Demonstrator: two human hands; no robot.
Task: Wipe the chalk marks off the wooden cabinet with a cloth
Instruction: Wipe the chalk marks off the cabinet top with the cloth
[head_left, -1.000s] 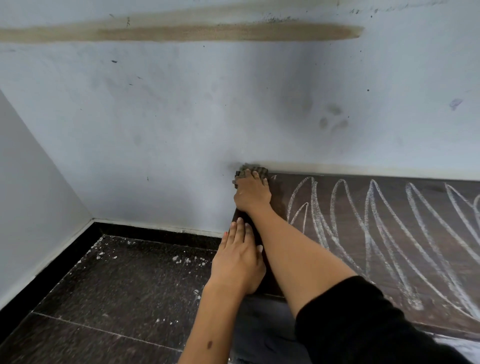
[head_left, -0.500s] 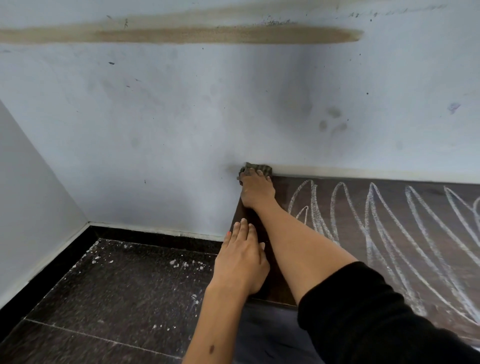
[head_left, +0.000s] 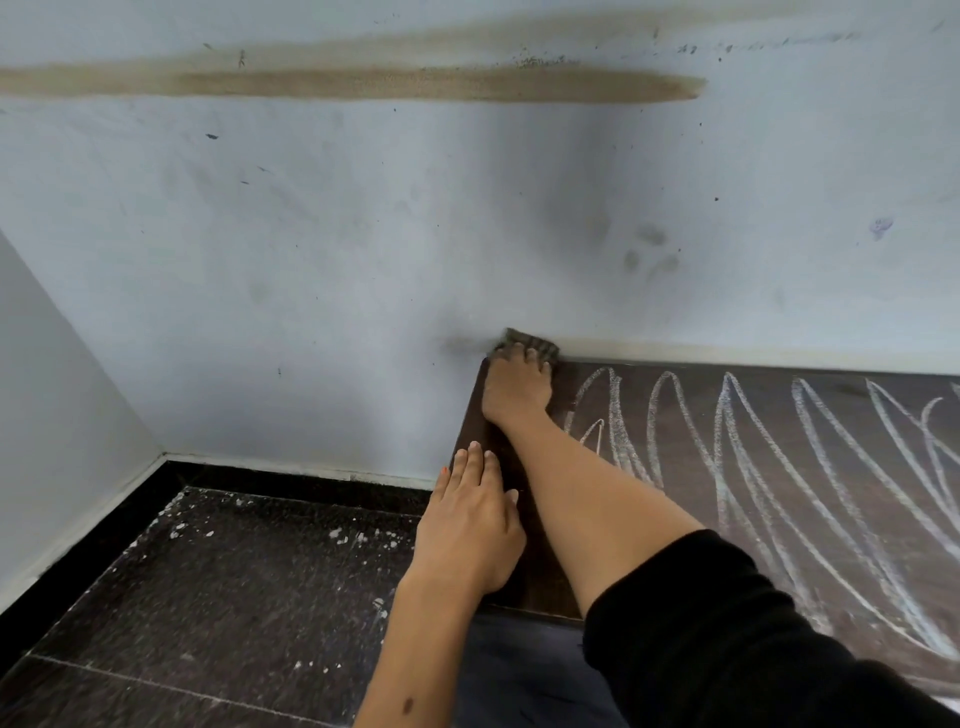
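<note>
We see right hand (head_left: 517, 387) pressing cloth (head_left: 530, 347) at cabinet top (head_left: 779, 467) far-left corner, against wall (head_left: 363, 260) | left hand (head_left: 470, 525) flat, fingers together, on left edge | chalk marks (head_left: 727, 441) to the right

Pretty tight back there. The wall (head_left: 363, 249) runs right along the far edge of the wooden cabinet (head_left: 779, 519), so nothing gets past on that side, and the right hand (head_left: 517, 387) with the cloth (head_left: 530, 347) is jammed into that far left corner, cloth touching the wall. The right forearm (head_left: 582, 499) cuts diagonally across the cabinet's left end, and the left hand (head_left: 467, 530) lies flat on the left edge just beside it, so that end is basically blocked. Over to the right, the top with the chalk marks (head_left: 753, 467) is wide open. Left of the cabinet there's bare floor (head_left: 234, 597) up to the side wall (head_left: 52, 415).
</note>
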